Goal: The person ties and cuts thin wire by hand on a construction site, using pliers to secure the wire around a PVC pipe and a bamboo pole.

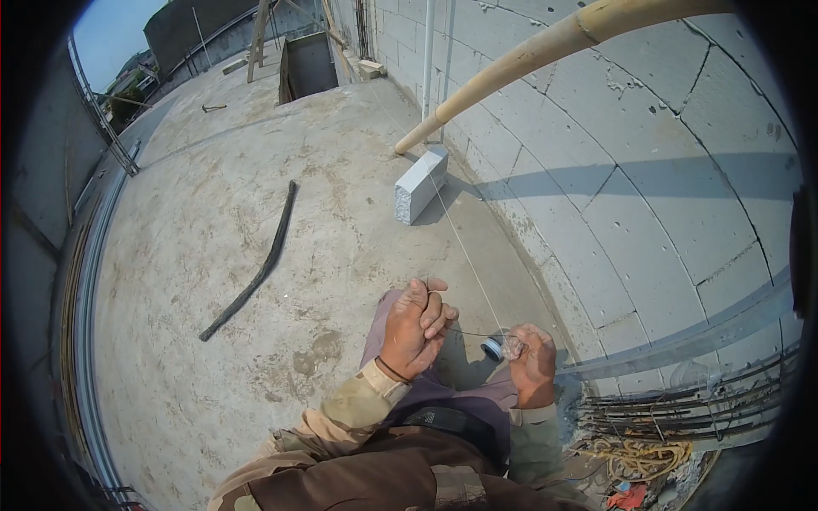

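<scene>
My left hand (pixel 415 328) is closed, fingers curled, with one end of a thin dark cord (pixel 477 334) in its grip. The cord spans the gap to my right hand (pixel 532 362), whose thumb and fingers pinch it beside a small greyish lump (pixel 512 347) that I cannot name. From near the right hand a pale string (pixel 464 247) runs forward over a light concrete block (pixel 419 187). A small round item with a blue-and-white rim (pixel 492 348) shows just left of my right hand, lower down.
A bamboo pole (pixel 520 72) leans across the block wall (pixel 613 230) at right. A dark bent strip (pixel 256 268) lies on the concrete floor (pixel 187 221). Rebar (pixel 682 409) and yellow rope (pixel 648 460) are at lower right. A floor opening (pixel 308 68) is far ahead.
</scene>
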`<state>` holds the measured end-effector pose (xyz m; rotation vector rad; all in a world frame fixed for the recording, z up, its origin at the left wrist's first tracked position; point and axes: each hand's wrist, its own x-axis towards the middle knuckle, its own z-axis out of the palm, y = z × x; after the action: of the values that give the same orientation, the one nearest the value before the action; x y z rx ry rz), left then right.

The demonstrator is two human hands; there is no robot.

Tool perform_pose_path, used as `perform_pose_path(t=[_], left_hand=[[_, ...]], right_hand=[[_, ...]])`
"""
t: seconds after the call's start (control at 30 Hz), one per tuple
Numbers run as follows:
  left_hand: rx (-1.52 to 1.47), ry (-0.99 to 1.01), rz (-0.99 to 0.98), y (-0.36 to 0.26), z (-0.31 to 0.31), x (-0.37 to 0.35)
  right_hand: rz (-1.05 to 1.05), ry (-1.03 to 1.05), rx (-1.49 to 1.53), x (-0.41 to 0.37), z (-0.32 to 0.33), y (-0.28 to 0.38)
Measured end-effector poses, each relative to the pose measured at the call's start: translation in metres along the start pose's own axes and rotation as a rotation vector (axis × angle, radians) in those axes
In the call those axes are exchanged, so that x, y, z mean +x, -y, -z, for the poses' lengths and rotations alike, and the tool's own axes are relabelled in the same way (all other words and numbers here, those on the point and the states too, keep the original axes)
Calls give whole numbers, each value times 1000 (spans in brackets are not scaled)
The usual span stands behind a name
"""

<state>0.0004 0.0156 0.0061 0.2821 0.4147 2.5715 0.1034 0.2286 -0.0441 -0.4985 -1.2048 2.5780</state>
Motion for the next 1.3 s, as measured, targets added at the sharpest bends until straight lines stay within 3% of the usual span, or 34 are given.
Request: perform_pose_path(t=[0.03,0.13,0.17,0.23,0.37,0.43,0.47,0.53,0.67,0.73,0.77,0.8,0.83,0.97,1.03,1.17,1.27,1.3], left_hand=[[152,-217,-21,1,-7,1],[168,-377,-169,11,-22,6],[169,-374,-166,13,-17,4],[736,-238,-279,12,-4,-1],[828,-132,-206,-9,7,-4],[584,192,-159,-18,21,-6],[587,194,-159,-14,25,-8],[-92,245,-109,-2,21,-9],[-376,300,44,-8,3,-4],[606,32,-49,-24,-9,-3],[607,29,-47,-24,-8,-1],[763,-117,-113,-22,-5,1],[916,-263,-181,-21,-2,2],[923,-285,-153,-18,12,4],[1015,-362,-314,-15,15,4],[1106,-360,-384,-15,16,3],[993,-384,-391,-18,13,0],[812,-381,-334,-22,13,0]], right_hand=[[16,13,-4,-1,3,1],[60,-6,-43,-2,5,-1],[83,-38,-80,-2,5,-2],[101,-47,-117,-3,3,1],[98,-47,-12,-5,9,7],[47,2,43,-7,11,7],[-6,49,96,-7,11,6],[-35,65,76,-9,1,5],[-32,59,44,-7,1,7],[82,56,-36,-6,10,9],[188,52,-117,-7,14,9],[182,51,-116,-10,12,9],[266,45,-305,-14,11,11],[516,59,-737,-33,-8,22],[601,43,-801,-35,-18,20],[740,30,-1024,-40,-25,21],[760,34,-1039,-40,-20,17],[766,35,-1044,-39,-18,16]])
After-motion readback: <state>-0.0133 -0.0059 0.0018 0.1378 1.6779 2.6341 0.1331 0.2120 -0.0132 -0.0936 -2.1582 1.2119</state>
